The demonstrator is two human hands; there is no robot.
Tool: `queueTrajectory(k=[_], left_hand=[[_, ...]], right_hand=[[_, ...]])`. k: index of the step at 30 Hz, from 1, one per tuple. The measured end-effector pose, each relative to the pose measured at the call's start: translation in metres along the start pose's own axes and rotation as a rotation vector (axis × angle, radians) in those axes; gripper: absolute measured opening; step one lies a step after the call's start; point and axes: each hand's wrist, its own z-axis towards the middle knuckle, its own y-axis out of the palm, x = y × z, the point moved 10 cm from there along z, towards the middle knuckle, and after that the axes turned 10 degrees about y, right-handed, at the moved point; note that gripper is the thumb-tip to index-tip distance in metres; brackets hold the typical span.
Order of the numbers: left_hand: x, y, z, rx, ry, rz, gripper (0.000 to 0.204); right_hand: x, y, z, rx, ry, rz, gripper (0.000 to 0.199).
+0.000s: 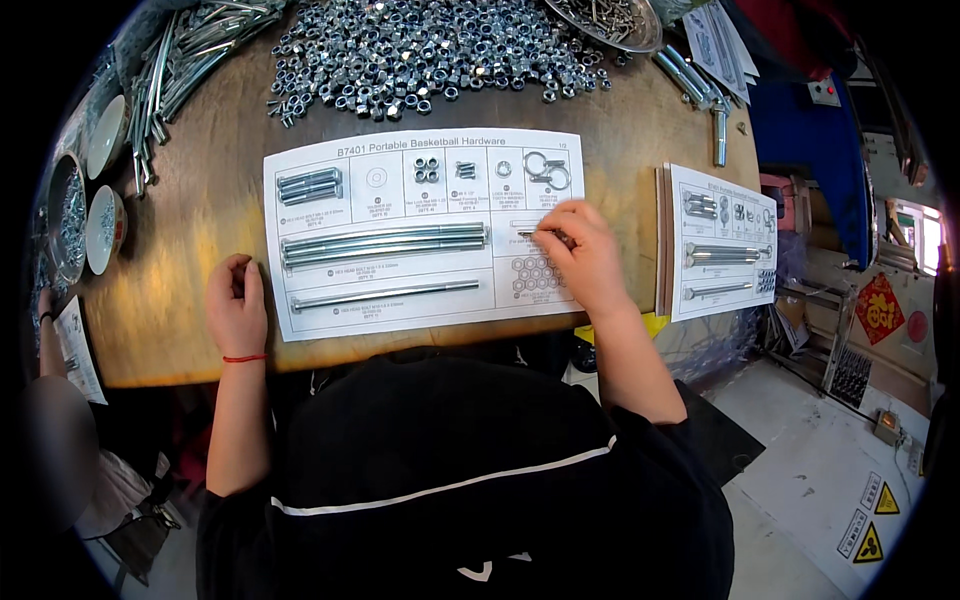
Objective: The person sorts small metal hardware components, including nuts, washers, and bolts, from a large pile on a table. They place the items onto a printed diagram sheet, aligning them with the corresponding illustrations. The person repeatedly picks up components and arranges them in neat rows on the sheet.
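Nearest, the left hand (240,308) lay loosely curled just beside the hardware sheet (445,310), with nothing visible in its grasp. The right hand (584,255) was over a right-hand cell of that sheet, thumb and forefinger close together; whether they gripped a small piece could not be told. The sheet lay on the wooden bench (190,225). The step seemed to be fingertip work at that cell, calling for precision next. Beyond were piled lock nuts (400,60) and long bolts (160,75).

The table (190,290) bears nuts (420,60), bolts (190,62) and sheets (430,272).
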Motion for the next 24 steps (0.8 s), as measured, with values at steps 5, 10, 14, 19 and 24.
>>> queueTrajectory(k=[5, 10, 14, 19, 24], left_hand=[[0.000, 0.000, 0.000, -0.012, -0.021, 0.021, 0.017], [-0.004, 0.000, -0.003, -0.018, -0.076, -0.052, 0.021], [0.011, 0.001, -0.007, 0.056, -0.124, -0.205, 0.034], [0.044, 0.043, -0.014, -0.069, -0.294, -0.625, 0.053], [0.072, 0.038, -0.007, -0.038, -0.481, -0.885, 0.055]], right_hand=[[0.001, -0.006, -0.001, 0.016, -0.028, -0.007, 0.015], [0.001, -0.003, 0.003, 0.022, -0.027, -0.011, 0.015], [-0.002, -0.017, -0.007, 0.158, -0.045, -0.025, 0.024], [0.039, -0.024, -0.035, 0.348, 0.182, 0.118, 0.039], [0.048, -0.013, -0.047, 0.445, 0.092, 0.199, 0.041]])
